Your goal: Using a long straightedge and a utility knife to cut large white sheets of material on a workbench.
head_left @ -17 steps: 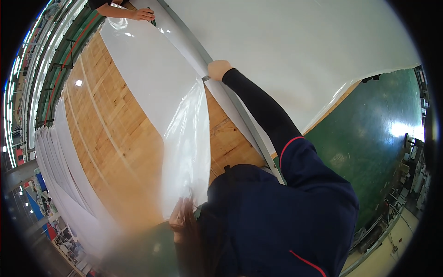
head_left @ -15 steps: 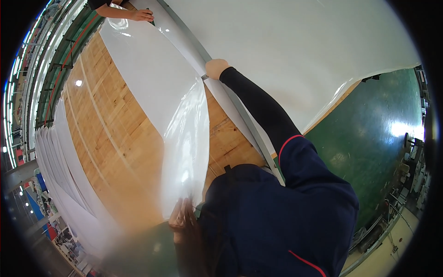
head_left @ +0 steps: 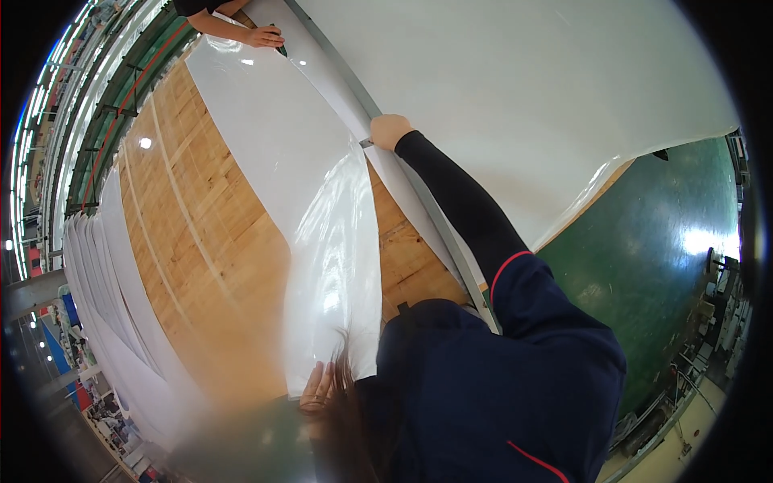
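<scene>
My right hand, in a fist, is up against a long grey metal straightedge. From the fist a small metal tool pokes out to the left; the rest of it is hidden by my fingers. Just below that tip, the glossy white sheet stands apart from the straightedge, and bare wood shows in the gap. Down at the sheet's near end, my left hand grips its edge, partly covered by hair. A co-worker's hand at the far end holds a dark green tool over the sheet.
Under the sheet lies a wooden table. A broad white sheet spreads right of the straightedge, its edge lifted in waves. Layered white sheets hang at the left side. Green floor lies to the right, with machinery beyond.
My view has shifted slightly, so most things sit a little lower and to the right. The near end of the white sheet has come slightly toward me with my left hand.
</scene>
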Demonstrator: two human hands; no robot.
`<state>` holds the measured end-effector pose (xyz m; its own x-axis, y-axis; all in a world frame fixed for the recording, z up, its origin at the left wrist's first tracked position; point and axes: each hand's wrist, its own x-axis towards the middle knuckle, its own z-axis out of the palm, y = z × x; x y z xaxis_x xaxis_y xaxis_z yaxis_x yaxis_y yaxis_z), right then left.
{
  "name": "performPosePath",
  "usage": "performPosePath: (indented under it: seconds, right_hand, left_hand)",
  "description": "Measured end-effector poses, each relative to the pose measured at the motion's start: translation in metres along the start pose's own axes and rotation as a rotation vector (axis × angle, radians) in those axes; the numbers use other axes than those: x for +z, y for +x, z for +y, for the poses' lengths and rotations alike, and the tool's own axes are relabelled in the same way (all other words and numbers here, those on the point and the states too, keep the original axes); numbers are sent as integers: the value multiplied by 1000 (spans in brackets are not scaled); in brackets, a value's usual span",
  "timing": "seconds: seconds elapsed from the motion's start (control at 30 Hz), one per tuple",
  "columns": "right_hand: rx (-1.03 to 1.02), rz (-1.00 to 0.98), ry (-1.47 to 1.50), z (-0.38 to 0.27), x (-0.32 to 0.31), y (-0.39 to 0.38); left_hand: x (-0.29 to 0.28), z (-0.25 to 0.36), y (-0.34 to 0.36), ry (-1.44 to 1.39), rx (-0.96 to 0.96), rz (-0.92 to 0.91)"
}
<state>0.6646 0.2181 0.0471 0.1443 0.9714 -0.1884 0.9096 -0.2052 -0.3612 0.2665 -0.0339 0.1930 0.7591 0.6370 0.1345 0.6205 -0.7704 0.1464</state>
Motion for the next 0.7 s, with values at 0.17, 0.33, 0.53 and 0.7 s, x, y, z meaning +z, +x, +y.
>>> performPosePath:
  seconds: [0.17,0.33,0.53,0.7]
  right_hand:
    - [-68,-52,-20,9,-22,5]
    - [19,-268,-32,6,-36,3]
    - [-80,-318,-34,12,-34,11]
    - [-28,-72,-23,3,6,15]
  left_hand:
    - [3,-5,-13,39,55,-85]
    - [12,-1,-12,-226,-272,63]
    - [11,-9,1,-169,-39,89]
    - [23,-17,-15,737,396,-373]
